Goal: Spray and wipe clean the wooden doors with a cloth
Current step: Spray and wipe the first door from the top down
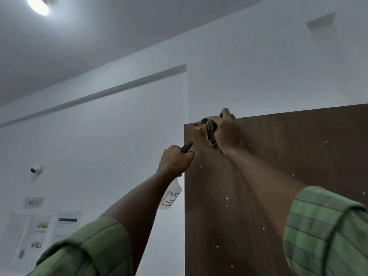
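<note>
Right hand (227,134): fingers curled tight around a bunched cloth (207,127), pressing it flat-ish against the wooden door (278,176) right at its top left corner. Fingertips hook over the top edge. Cloth spills out to the left of the fist, tan and crumpled.

Left hand (175,161): fingers wrapped round the neck of a spray bottle (171,196), black nozzle sticking out above the knuckles and aimed at the door. Can't tell whether a finger is on the trigger; it's hidden from here. Bottle hangs below the fist, just beside the door's left edge.

Handling, my read:
- Cloth: soft, light, no shape of its own. Needs to stay wadded in the palm or it trails and smears. Likely damp, so decent grip on the panel.
- Bottle: translucent plastic, looks low on liquid, so light. Neck grip is the right place; the body would be slick if wet.
- Door: stiff, smooth laminate-like face, takes pressure fine. Top edge is at full arm reach, so little leverage there.

Counts: one cloth, one bottle, one door panel in view, two hands, two green checked sleeves (326,232). Roughly a dozen pale specks scattered across the door face, not yet wiped.
</note>
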Action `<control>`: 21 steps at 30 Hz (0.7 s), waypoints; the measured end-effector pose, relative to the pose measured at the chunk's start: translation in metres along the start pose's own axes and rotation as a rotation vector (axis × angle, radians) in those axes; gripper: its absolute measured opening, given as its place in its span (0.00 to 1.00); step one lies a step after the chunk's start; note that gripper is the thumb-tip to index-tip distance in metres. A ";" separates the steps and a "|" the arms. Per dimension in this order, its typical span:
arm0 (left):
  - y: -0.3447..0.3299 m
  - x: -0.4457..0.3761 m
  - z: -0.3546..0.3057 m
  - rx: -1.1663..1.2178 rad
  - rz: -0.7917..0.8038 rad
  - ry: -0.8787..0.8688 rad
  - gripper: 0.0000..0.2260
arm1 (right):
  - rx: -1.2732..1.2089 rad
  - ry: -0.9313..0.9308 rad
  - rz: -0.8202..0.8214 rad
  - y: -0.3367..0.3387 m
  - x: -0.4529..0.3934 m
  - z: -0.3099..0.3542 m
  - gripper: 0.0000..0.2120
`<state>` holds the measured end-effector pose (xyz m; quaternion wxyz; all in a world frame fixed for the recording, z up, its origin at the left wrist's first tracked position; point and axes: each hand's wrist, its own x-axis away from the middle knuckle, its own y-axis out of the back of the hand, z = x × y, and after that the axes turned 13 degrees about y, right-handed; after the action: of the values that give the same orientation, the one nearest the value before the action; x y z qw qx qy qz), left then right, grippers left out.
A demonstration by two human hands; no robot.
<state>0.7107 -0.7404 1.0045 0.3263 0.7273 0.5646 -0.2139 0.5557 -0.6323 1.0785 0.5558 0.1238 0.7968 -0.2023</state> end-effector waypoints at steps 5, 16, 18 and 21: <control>0.001 -0.013 0.009 0.076 0.003 -0.047 0.15 | 0.010 0.138 0.088 -0.028 0.041 0.016 0.21; -0.003 -0.038 0.006 0.173 -0.004 -0.107 0.18 | -0.051 0.154 0.256 -0.038 -0.001 0.011 0.26; -0.004 -0.037 0.006 0.169 -0.010 -0.121 0.18 | -0.155 0.350 0.249 -0.037 0.032 0.023 0.28; -0.002 -0.037 0.009 0.147 0.013 -0.155 0.18 | -0.232 0.605 0.372 -0.031 0.045 0.012 0.29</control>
<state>0.6996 -0.7715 1.0231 0.3162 0.7341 0.5159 -0.3081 0.5370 -0.6664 1.0383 0.3327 0.2568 0.9065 0.0396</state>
